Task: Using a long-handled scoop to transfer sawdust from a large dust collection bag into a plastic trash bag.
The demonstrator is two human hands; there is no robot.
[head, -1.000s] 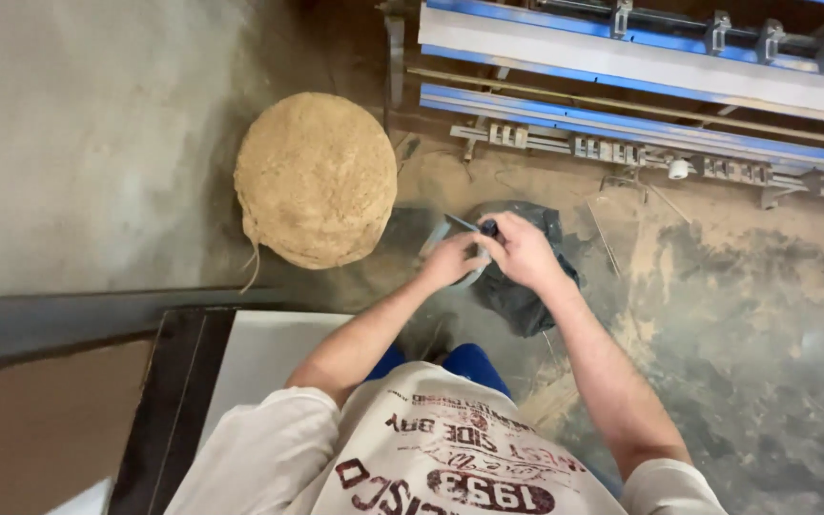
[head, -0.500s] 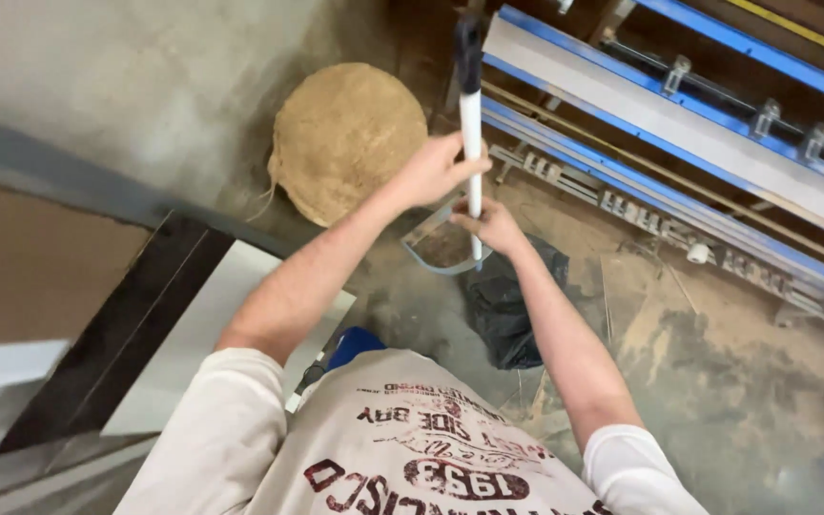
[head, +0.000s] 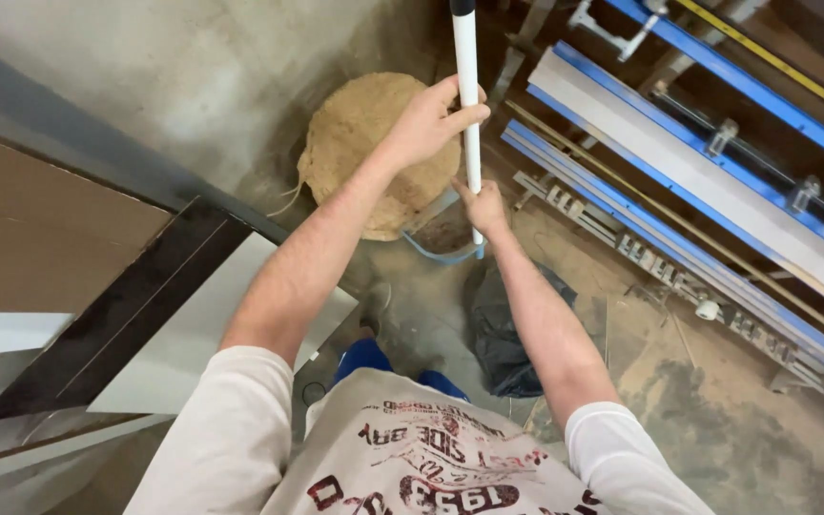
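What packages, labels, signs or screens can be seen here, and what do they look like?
Printed T-shirt: bottom centre, on the person; off-white with a dark red and black print.
Burlap sack: on the floor behind the left hand; round, tan, no label that I can see.
Dark bag: crumpled on the floor under the right arm; grey-black, unmarked.
No signs or screens are in view.

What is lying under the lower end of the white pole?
The white pole ends over a blue-rimmed dustpan holding brown dust. The right hand covers the pole's foot, so any brush head is hidden. The left hand grips higher.
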